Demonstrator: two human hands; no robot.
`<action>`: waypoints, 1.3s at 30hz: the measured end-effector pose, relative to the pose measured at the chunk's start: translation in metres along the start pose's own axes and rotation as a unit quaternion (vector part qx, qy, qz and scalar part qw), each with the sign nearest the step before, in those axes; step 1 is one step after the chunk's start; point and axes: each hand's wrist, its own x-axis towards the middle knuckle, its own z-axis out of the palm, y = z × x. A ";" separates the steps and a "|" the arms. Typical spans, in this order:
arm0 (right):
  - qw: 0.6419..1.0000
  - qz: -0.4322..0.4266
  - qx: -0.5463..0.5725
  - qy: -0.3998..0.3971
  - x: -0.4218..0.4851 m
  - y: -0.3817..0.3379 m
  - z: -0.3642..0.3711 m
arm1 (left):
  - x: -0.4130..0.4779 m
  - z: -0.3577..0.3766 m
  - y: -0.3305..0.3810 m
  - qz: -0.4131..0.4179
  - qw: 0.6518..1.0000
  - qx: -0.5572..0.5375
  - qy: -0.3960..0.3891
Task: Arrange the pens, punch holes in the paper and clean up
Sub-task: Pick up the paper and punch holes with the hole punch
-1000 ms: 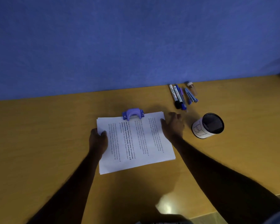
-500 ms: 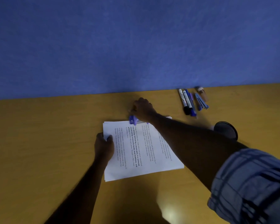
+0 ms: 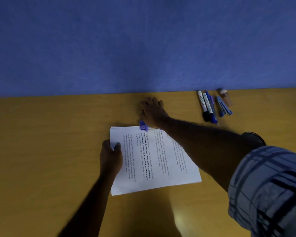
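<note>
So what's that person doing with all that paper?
Someone is punching holes in it. Their right hand presses down on a purple hole punch at the far edge of the paper. Their left hand holds the paper's left edge, thumb on top, to keep it steady on the desk. The pens lie side by side by the blue wall, and a cup peeks out from behind the right arm.

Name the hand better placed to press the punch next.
Right. The right hand lies on the punch at the paper top edge; the left hand holds the paper's left edge, steadying it.
</note>
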 end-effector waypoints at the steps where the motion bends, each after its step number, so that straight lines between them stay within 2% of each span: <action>1: 1.000 -0.002 -0.003 0.006 0.000 0.000 0.002 | 0.000 0.000 -0.001 0.002 1.000 -0.001 0.000; 7: 1.000 -0.001 -0.024 0.020 0.002 0.000 0.000 | 0.001 0.000 -0.002 0.015 1.000 0.005 0.005; 21: 1.000 0.011 -0.022 -0.012 -0.002 -0.005 -0.010 | -0.003 -0.003 0.004 0.005 1.000 -0.002 0.010; 32: 0.997 0.039 0.041 -0.053 -0.010 -0.001 -0.026 | -0.006 -0.003 0.005 0.002 1.000 0.014 0.003; 36: 0.991 0.078 0.112 0.014 -0.020 -0.001 -0.042 | -0.006 -0.004 0.006 0.004 1.000 0.021 -0.005; 39: 0.958 0.131 0.234 0.102 -0.039 0.004 -0.047 | -0.007 -0.005 0.008 0.011 1.000 0.021 -0.007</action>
